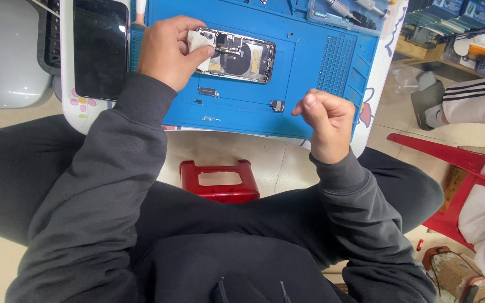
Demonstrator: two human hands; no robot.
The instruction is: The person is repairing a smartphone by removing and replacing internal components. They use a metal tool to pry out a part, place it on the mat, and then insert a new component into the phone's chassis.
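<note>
On the blue work mat [321, 62], at about 11 o'clock from its centre, lies an opened phone body [242, 54] with its back exposed: circular coil, boards and connectors uncovered.

Risks. Small loose parts [209, 91] rest on the mat just below the phone body, toward 6 o'clock, with another small part [277, 105] at 5 o'clock. A sweep of either sleeve could likely push them off the mat's near edge onto the floor beside the red stool [220, 179]. Wiping pressure on the exposed interior could snag a flex connector or leave fibres behind. A dark detached screen panel [100, 47] lies at 9 o'clock, near the table's left rim, where an elbow could knock it.

Left hand [166, 50]. Fingers curl around a folded white wipe [200, 42] and press it onto the phone body's upper left corner; the hand grips the wipe and touches the phone.

Right hand [325, 115]. Raised over the mat's 5 o'clock corner, clear of the phone; fingers drawn together, thumb against forefinger as in a pinch. Whether anything sits between the fingertips cannot be told.
</note>
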